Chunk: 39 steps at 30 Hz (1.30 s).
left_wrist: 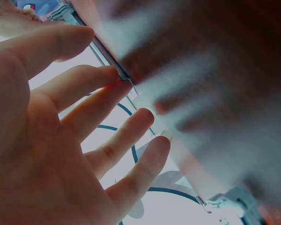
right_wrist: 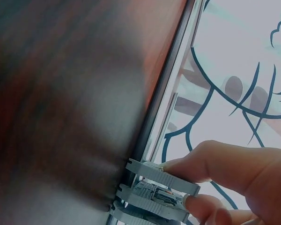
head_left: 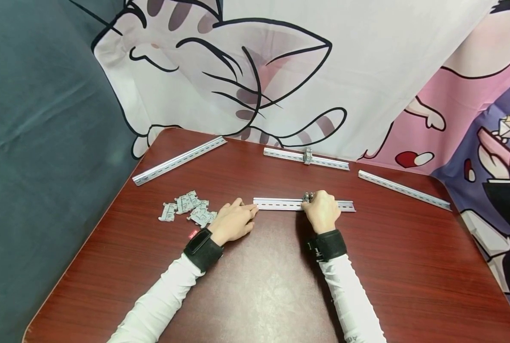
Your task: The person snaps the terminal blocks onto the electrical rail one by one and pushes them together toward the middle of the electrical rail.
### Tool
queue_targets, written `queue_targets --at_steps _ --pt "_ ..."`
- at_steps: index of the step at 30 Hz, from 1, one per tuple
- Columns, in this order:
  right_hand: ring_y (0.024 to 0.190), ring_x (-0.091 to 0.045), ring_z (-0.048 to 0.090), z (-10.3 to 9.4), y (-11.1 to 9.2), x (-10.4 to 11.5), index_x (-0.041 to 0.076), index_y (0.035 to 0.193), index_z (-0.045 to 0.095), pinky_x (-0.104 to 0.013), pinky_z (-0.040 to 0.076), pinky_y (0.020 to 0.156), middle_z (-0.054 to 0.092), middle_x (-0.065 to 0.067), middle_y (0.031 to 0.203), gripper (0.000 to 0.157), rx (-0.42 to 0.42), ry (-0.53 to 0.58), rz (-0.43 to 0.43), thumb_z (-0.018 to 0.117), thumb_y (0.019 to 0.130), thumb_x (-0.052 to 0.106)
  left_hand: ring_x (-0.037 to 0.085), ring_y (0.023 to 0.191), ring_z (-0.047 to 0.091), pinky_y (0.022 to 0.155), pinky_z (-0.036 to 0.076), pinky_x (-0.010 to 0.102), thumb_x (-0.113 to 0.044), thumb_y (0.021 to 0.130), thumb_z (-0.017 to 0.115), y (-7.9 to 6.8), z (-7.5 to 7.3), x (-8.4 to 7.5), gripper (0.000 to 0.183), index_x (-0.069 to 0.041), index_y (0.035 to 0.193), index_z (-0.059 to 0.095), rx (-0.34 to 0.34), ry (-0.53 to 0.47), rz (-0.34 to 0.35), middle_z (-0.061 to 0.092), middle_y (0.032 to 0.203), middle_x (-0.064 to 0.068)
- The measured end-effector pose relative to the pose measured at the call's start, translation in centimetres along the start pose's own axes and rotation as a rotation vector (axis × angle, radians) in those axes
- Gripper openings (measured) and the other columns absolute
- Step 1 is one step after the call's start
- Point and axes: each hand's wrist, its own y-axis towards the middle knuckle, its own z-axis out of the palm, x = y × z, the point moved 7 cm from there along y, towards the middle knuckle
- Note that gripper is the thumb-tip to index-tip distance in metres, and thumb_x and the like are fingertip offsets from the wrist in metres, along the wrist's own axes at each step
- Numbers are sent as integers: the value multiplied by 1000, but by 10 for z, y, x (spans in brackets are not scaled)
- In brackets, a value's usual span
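Observation:
A slotted metal DIN rail (head_left: pixel 276 205) lies crosswise on the table before me. My right hand (head_left: pixel 324 213) pinches a grey terminal block (right_wrist: pixel 164 177) on the rail, right of its middle. Other terminal blocks stand beside it in the right wrist view, and the hand partly hides them in the head view. At the rail's left end is my left hand (head_left: pixel 234 221), its fingertips touching the end while the fingers are loosely extended. The left wrist view shows nothing held in that palm. Near the left hand lies a loose pile of grey terminal blocks (head_left: pixel 188 202).
Another DIN rail (head_left: pixel 179 161) lies slanted at the back left. A rail (head_left: pixel 280 153) at the back carries a grey terminal block (head_left: pixel 308 156). One more rail (head_left: pixel 405 190) slants at the right. A printed cloth (head_left: pixel 366 71) hangs behind the brown table (head_left: pixel 255 295).

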Motion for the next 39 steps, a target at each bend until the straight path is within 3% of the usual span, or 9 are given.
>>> queue_targets --at_steps 12,39 --pt "65 -43 64 -1 1 0 12 50 49 -48 40 45 67 -22 68 28 -24 -7 -14 71 67 17 25 104 51 75 44 39 -23 92 62 0 -2 0 32 -13 123 64 -34 20 14 59 136 -2" --pt "72 -46 66 -1 1 -1 5 62 61 -54 45 53 69 -27 79 17 -23 -62 26 72 67 17 27 110 50 79 45 41 -23 93 60 1 -1 -2 38 -12 130 61 -3 5 7 55 141 -1"
